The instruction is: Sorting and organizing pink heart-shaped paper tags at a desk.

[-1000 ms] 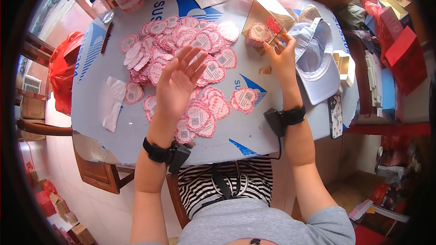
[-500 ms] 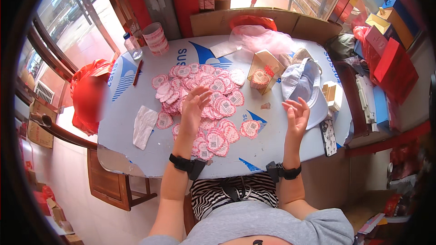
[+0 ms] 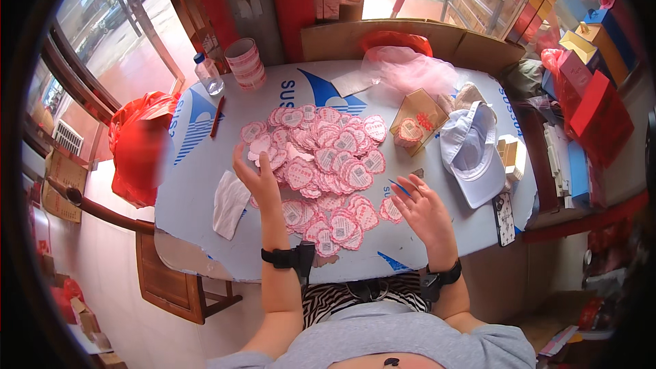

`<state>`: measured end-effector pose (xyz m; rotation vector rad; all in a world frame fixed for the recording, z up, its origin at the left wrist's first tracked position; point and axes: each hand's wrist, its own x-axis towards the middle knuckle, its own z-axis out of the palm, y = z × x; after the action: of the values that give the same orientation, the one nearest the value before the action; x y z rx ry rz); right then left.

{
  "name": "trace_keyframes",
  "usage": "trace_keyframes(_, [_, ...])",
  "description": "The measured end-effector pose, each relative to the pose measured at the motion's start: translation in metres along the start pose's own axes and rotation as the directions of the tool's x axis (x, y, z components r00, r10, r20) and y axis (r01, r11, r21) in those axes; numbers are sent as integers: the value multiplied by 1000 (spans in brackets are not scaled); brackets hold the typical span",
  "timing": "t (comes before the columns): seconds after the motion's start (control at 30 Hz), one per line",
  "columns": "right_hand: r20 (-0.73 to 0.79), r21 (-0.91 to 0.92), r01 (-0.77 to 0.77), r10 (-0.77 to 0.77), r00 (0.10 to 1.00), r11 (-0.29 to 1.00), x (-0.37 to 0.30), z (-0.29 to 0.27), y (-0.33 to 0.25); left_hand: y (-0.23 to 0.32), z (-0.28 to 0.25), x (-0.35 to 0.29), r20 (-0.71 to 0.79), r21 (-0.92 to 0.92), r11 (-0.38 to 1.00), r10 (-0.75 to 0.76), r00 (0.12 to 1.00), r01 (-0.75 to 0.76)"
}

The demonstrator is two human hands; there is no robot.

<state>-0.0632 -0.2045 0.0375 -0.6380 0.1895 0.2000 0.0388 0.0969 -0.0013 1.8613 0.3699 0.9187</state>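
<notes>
Pink and heaped as scalloped cards (image 3: pixel 331 160) from the middle of the tabletop (image 3: pixel 195 229) toward its near edge, with fingers parted on left grip (image 3: pixel 258 181) and right grip (image 3: pixel 426 215), seemingly empty, perhaps liable to slide off if swept by a wrist strap (image 3: pixel 277 257).

Card pile (image 3: pixel 328 154): lower cards hid.; fine print illeg. L of pile: red bag (image 3: pixel 139 157), pt. blurred. Below pile: striped trousers (image 3: pixel 328 302), pt. hid. by grey shirt (image 3: pixel 383 328).
</notes>
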Motion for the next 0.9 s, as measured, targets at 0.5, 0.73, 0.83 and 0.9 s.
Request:
trace_keyframes(0.5, [-20, -294, -198, 201, 979, 935, 126, 13, 22, -40, 11, -2, 202, 56, 983, -184, 962, 176])
trace_keyframes(0.73, [99, -423, -208, 273, 957, 882, 143, 39, 44, -18, 13, -5, 477, -203, 881, -293, 829, 428])
trace_keyframes(0.83, [121, -469, -194, 280, 952, 862, 145, 51, 53, -2, 13, -9, 523, -310, 788, -326, 788, 532])
trace_keyframes(0.9, [150, -503, -161, 269, 951, 849, 143, 54, 57, 7, 15, -12, 534, -334, 762, -333, 777, 555])
